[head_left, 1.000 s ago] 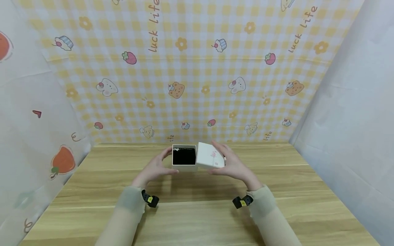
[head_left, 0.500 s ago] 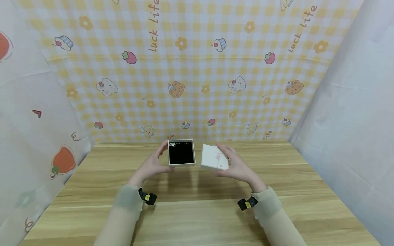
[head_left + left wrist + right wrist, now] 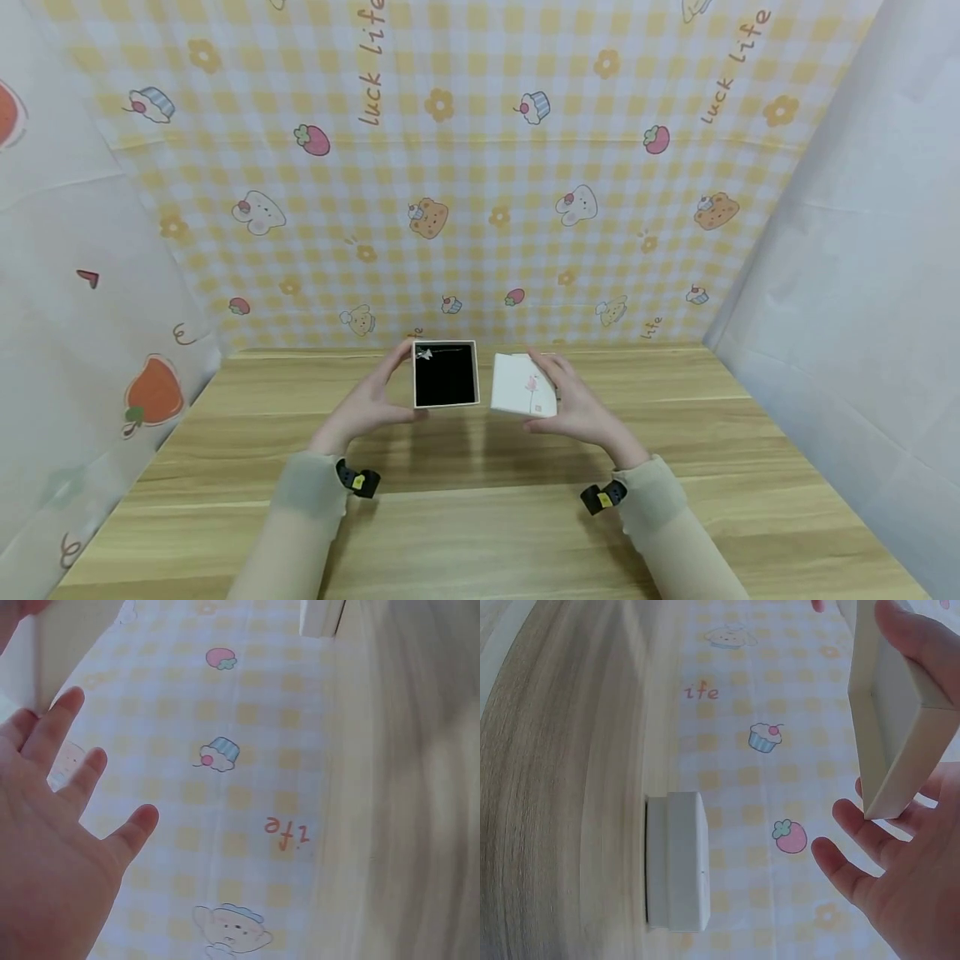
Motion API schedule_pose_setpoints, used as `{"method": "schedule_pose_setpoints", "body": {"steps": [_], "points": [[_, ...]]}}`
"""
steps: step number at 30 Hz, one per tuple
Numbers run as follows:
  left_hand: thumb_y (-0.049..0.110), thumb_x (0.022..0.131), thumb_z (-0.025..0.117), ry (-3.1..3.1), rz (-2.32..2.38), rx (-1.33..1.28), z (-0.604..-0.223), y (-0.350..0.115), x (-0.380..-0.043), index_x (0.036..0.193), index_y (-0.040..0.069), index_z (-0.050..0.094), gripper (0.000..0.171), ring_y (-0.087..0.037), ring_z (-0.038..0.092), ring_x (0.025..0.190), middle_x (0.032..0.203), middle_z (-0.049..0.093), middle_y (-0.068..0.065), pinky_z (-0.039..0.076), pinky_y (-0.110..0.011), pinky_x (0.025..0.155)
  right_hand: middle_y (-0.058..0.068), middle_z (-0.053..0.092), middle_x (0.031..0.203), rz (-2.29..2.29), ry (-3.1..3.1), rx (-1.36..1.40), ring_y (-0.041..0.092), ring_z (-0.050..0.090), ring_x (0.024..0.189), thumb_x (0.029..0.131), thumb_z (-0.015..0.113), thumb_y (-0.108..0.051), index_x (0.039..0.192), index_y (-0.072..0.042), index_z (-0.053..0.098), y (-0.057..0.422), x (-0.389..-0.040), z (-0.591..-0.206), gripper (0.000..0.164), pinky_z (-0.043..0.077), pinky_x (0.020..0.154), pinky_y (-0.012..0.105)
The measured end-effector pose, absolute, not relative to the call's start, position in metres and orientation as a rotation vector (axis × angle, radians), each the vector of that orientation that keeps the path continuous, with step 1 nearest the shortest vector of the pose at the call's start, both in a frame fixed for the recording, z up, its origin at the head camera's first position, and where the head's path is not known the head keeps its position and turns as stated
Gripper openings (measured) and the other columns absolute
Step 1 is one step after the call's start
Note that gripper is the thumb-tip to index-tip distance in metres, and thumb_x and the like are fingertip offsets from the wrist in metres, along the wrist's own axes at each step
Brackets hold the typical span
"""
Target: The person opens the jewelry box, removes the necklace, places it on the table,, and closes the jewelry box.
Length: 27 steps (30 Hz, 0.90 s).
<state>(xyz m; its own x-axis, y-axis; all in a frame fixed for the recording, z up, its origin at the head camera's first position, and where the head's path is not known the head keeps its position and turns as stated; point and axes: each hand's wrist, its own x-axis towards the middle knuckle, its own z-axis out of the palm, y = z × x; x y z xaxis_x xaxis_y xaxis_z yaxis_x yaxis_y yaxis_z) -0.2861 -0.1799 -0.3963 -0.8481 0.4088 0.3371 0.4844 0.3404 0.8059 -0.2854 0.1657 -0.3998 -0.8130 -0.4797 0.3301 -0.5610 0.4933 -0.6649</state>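
Note:
In the head view my left hand (image 3: pixel 372 400) grips a small white box (image 3: pixel 446 407) by its left side, thumb at the front and fingers behind. The box is tilted so its black inside faces me. A small silvery ornament (image 3: pixel 425 354) with a thin chain lies at its upper left. My right hand (image 3: pixel 573 406) pinches the white lid (image 3: pixel 517 383), which bears a pink flower print. Lid and box are apart, held above the table. In the right wrist view the hollow underside of the lid (image 3: pixel 885 720) shows between thumb and fingers.
A second closed white box (image 3: pixel 686 862) stands on the wooden table (image 3: pixel 480 533) in the right wrist view; my right hand mostly hides it in the head view. A checked cloth (image 3: pixel 480 167) hangs behind the table, with pale cloths at both sides.
The lid has moved right, away from the box, with my right hand. My left hand has raised the box slightly and tilted its open side toward me.

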Motion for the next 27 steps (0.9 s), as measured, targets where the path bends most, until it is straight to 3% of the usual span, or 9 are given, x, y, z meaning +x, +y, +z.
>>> {"method": "schedule_pose_setpoints", "body": {"steps": [5, 16, 18, 23, 27], "points": [[0.02, 0.067, 0.09, -2.561, -1.458, -0.783, -0.39, -0.179, -0.282, 0.151, 0.032, 0.026, 0.107, -0.035, 0.025, 0.14, 0.154, 0.029, -0.006, 0.021, -0.067, 0.104, 0.009, 0.036, 0.141, 1.238, -2.621, 0.937, 0.025, 0.044, 0.111, 0.065, 0.091, -0.017, 0.154, -0.013, 0.023, 0.165, -0.286, -0.4, 0.113, 0.04, 0.092, 0.046], [0.007, 0.07, 0.086, -2.566, -1.464, -0.784, -0.367, -0.174, -0.265, 0.15, 0.012, 0.027, 0.1, -0.04, 0.022, 0.14, 0.153, 0.027, -0.018, 0.017, -0.067, 0.105, 0.01, 0.035, 0.143, 1.225, -2.662, 0.91, 0.027, 0.044, 0.114, 0.064, 0.091, -0.014, 0.153, -0.01, 0.025, 0.164, -0.285, -0.403, 0.111, 0.038, 0.096, 0.051], [0.007, 0.069, 0.086, -2.553, -1.471, -0.795, -0.367, -0.174, -0.266, 0.15, 0.013, 0.029, 0.099, -0.04, 0.022, 0.14, 0.153, 0.028, -0.017, 0.017, -0.067, 0.105, 0.011, 0.035, 0.143, 1.222, -2.669, 0.907, 0.028, 0.044, 0.114, 0.064, 0.091, -0.014, 0.153, -0.008, 0.025, 0.163, -0.284, -0.404, 0.111, 0.038, 0.096, 0.052], [0.009, 0.068, 0.088, -2.535, -1.486, -0.783, -0.383, -0.178, -0.278, 0.149, 0.026, 0.03, 0.102, -0.036, 0.022, 0.141, 0.154, 0.029, -0.009, 0.017, -0.066, 0.106, 0.01, 0.036, 0.141, 1.192, -2.694, 0.912, 0.026, 0.044, 0.114, 0.064, 0.091, -0.015, 0.153, -0.008, 0.025, 0.162, -0.285, -0.407, 0.111, 0.037, 0.096, 0.049], [0.016, 0.067, 0.089, -2.532, -1.483, -0.791, -0.388, -0.18, -0.282, 0.15, 0.029, 0.029, 0.103, -0.035, 0.022, 0.141, 0.154, 0.029, -0.007, 0.018, -0.065, 0.106, 0.009, 0.038, 0.14, 1.171, -2.701, 0.915, 0.024, 0.045, 0.111, 0.064, 0.091, -0.018, 0.152, -0.008, 0.026, 0.162, -0.285, -0.41, 0.111, 0.039, 0.094, 0.046]]}}
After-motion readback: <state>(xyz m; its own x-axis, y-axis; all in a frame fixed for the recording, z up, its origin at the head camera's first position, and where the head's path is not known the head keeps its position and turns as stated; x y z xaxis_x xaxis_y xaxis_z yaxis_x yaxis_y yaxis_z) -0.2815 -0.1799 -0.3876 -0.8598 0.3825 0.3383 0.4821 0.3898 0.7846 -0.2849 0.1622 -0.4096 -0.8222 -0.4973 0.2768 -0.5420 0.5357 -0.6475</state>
